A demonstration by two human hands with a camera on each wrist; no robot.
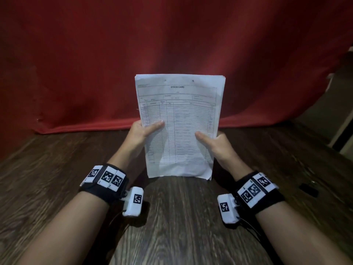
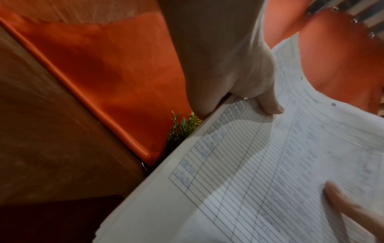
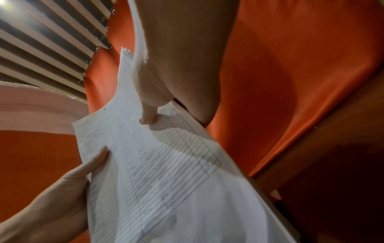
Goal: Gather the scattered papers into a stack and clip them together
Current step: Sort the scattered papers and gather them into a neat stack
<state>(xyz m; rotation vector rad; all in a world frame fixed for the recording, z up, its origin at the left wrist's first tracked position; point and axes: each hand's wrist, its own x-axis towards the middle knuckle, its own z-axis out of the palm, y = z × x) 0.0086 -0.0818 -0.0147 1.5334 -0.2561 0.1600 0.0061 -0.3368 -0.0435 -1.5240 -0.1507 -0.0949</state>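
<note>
Squaring white printed-form paper stack [image 1: 179,129] upright on dark wood-grain table [image 1: 181,217].
Left hand [image 1: 142,133], right hand [image 1: 219,144] pinch side edges, likely aligning sheets; small black object [image 1: 308,189] possibly the clip.

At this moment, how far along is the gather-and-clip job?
Gathering looks done: the papers form one stack, stood upright with its bottom edge at the table. In hand: the left hand and right hand grip its sides, thumbs on the front sheet, apparently squaring it. Left: clipping. No clip is on the stack; a small dark object, possibly the clip, lies right.
</note>
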